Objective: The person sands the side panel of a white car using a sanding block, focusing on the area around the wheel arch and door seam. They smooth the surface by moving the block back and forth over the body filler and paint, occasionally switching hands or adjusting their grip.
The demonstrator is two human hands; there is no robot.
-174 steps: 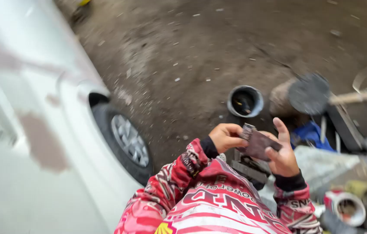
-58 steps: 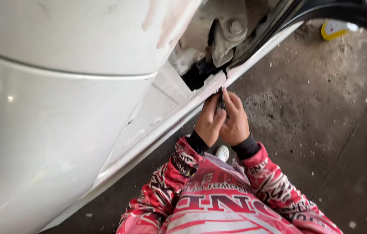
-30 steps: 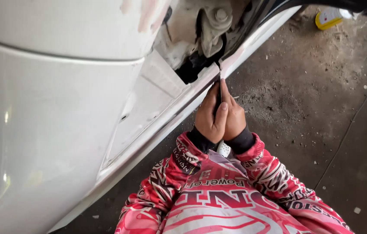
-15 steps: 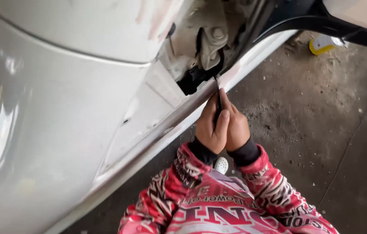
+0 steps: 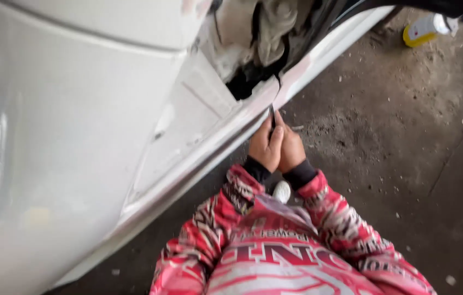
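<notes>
Hands, left hand beside right hand, press dark strip against white car sill.

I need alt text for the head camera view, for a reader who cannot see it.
Two bare hands, left hand and right hand, pressed together, hold a small dark piece against the lower edge of a white car body. Red patterned sleeves, grey dirty floor.
</notes>
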